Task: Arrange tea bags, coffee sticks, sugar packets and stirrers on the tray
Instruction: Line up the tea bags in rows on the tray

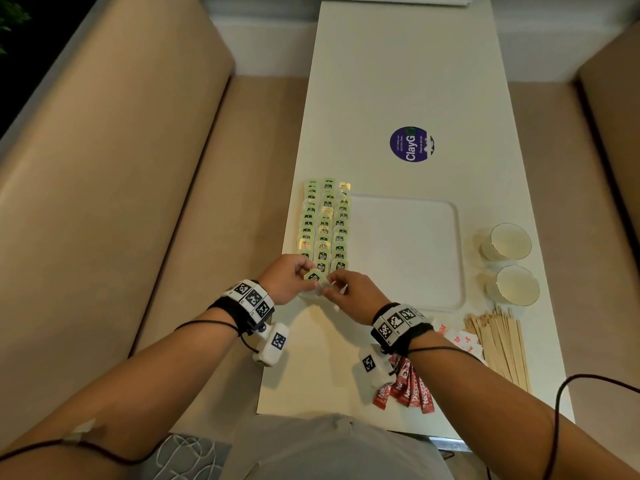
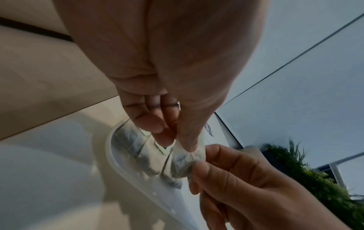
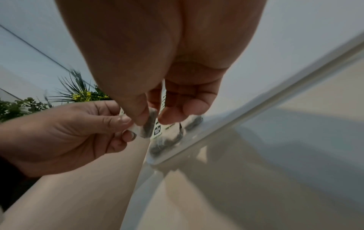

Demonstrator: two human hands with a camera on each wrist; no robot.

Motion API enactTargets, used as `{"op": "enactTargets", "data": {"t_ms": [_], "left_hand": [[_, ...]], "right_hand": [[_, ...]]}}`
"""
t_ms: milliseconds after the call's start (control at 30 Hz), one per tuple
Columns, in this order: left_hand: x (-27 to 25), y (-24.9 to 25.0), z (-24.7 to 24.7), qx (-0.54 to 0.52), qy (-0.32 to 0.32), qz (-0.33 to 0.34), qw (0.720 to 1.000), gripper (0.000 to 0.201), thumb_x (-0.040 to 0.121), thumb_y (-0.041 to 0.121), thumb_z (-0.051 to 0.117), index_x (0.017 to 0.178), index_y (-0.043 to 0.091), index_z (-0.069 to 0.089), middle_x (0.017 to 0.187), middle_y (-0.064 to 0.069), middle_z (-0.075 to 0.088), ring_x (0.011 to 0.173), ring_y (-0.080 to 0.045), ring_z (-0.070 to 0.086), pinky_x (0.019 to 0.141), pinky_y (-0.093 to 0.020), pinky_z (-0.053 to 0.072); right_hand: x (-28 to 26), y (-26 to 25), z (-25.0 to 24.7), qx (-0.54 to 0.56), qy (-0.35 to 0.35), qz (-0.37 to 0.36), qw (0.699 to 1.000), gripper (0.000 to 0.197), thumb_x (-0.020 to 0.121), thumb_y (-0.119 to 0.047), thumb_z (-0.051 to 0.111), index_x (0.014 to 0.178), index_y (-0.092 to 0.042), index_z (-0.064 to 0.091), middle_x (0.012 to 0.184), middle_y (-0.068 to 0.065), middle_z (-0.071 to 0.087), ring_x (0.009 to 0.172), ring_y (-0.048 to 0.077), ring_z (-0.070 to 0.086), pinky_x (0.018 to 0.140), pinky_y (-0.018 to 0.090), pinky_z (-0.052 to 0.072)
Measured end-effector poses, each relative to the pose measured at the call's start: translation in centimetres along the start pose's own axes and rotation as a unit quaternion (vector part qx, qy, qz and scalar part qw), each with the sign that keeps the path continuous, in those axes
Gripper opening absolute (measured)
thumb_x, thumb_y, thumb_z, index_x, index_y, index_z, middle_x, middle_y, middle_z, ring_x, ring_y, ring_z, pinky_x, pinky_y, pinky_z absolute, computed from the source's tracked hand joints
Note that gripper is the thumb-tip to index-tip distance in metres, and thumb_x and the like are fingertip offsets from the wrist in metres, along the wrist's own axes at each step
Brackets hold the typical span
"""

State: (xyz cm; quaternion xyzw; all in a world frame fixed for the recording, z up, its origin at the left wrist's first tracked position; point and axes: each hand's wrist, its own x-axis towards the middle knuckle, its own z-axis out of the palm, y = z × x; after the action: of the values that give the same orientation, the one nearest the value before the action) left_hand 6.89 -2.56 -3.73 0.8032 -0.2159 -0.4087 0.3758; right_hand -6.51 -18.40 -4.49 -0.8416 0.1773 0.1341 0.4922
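A white tray [image 1: 408, 254] lies on the table, with three rows of green-tagged tea bags [image 1: 325, 223] along its left side. Just above the tray's near-left corner, both hands pinch one tea bag [image 1: 315, 276]. My left hand [image 1: 292, 277] holds its upper edge, and my right hand [image 1: 341, 287] holds the lower corner. In the left wrist view the tea bag [image 2: 184, 161] is squeezed between left hand [image 2: 177, 140] and right hand [image 2: 199, 169]. The right wrist view shows the tea bag [image 3: 146, 126], my right hand [image 3: 149, 119] and my left hand [image 3: 126, 124].
Red coffee sticks [image 1: 408, 389], sugar packets [image 1: 460, 341] and wooden stirrers [image 1: 498, 344] lie at the near right of the table. Two white cups [image 1: 509, 240] stand right of the tray. A purple sticker [image 1: 410, 144] sits farther back. Beige benches flank the table.
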Motion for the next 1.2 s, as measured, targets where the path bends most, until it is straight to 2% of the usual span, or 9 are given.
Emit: {"op": "enactTargets", "data": {"t_ms": [100,300,400,500,633,767,867,1033,1200], "left_hand": [[0.4,0.2,0.1,0.014,-0.009,0.009,1.0,0.027,0.081,0.009,0.082,0.094,0.025,0.065,0.077,0.001,0.051,0.068,-0.015,0.045,0.07,-0.032,0.044],[1.5,0.7,-0.4,0.041,0.006,0.006,0.999,0.019,0.084,0.009,0.079,0.094,0.019,0.066,0.077,-0.005,0.065,0.064,-0.013,0.055,0.067,-0.03,0.051],[1.9,0.3,-0.6,0.071,0.039,-0.012,0.997,0.024,0.082,0.007,0.079,0.097,0.019,0.065,0.079,0.001,0.062,0.066,-0.012,0.053,0.069,-0.025,0.046],[2.1,0.2,-0.4,0.129,0.032,-0.016,0.991,0.04,0.075,0.019,0.087,0.106,0.023,0.062,0.084,0.005,0.059,0.068,-0.012,0.052,0.064,-0.024,0.044],[2.1,1.1,0.1,0.259,-0.002,0.009,0.966,0.055,0.075,0.031,0.087,0.118,0.026,0.054,0.088,0.005,0.058,0.075,-0.016,0.056,0.069,-0.032,0.049],[2.2,1.5,0.3,0.274,0.018,0.024,0.961,0.057,0.076,0.039,0.086,0.121,0.024,0.054,0.088,0.007,0.055,0.077,-0.016,0.055,0.071,-0.034,0.049],[2.3,1.7,0.2,0.272,0.024,0.025,0.962,0.054,0.075,0.036,0.087,0.118,0.023,0.056,0.085,0.01,0.052,0.076,-0.016,0.054,0.069,-0.031,0.046],[2.4,1.5,-0.4,0.263,0.026,0.02,0.964,0.047,0.075,0.029,0.087,0.11,0.025,0.056,0.085,0.009,0.053,0.072,-0.013,0.052,0.061,-0.028,0.038],[1.9,0.5,-1.1,0.203,0.036,-0.017,0.978,0.036,0.08,0.006,0.077,0.105,0.024,0.058,0.086,0.006,0.055,0.077,-0.017,0.056,0.066,-0.03,0.046]], "right_hand": [[0.3,0.0,0.1,-0.026,0.019,-0.005,0.999,0.016,0.097,-0.04,0.063,0.094,-0.025,0.069,0.082,-0.005,0.066,0.075,0.017,0.063,0.07,0.034,0.051],[0.5,0.6,-1.0,-0.062,0.046,0.058,0.995,0.027,0.098,-0.028,0.059,0.084,-0.011,0.073,0.079,0.01,0.07,0.077,0.028,0.063,0.069,0.036,0.05],[0.4,1.1,-1.6,-0.042,0.063,0.098,0.992,0.027,0.098,-0.03,0.06,0.085,-0.01,0.073,0.081,0.007,0.071,0.079,0.026,0.065,0.068,0.032,0.05],[0.2,1.1,-1.8,-0.031,0.066,0.113,0.991,0.028,0.097,-0.032,0.061,0.084,-0.01,0.072,0.08,0.006,0.07,0.077,0.026,0.065,0.061,0.026,0.045],[0.1,1.1,-1.5,-0.021,0.051,0.123,0.991,0.031,0.095,-0.037,0.064,0.087,-0.008,0.073,0.083,0.008,0.072,0.077,0.028,0.065,0.068,0.034,0.052],[0.0,1.1,-0.8,-0.02,0.032,0.116,0.993,0.041,0.091,-0.046,0.067,0.091,-0.005,0.073,0.089,0.012,0.073,0.082,0.031,0.066,0.073,0.041,0.055],[0.1,0.5,-0.3,-0.021,0.03,0.11,0.993,0.036,0.093,-0.039,0.065,0.089,-0.004,0.072,0.088,0.013,0.072,0.082,0.031,0.066,0.072,0.038,0.053],[0.8,-0.7,0.7,-0.022,0.039,0.126,0.991,0.034,0.093,-0.032,0.063,0.073,-0.005,0.065,0.068,0.009,0.061,0.065,0.025,0.053,0.057,0.032,0.039],[1.5,-1.3,1.7,-0.037,0.027,0.133,0.99,0.037,0.092,-0.034,0.065,0.068,-0.007,0.062,0.065,0.005,0.057,0.064,0.026,0.055,0.059,0.033,0.044]]}}
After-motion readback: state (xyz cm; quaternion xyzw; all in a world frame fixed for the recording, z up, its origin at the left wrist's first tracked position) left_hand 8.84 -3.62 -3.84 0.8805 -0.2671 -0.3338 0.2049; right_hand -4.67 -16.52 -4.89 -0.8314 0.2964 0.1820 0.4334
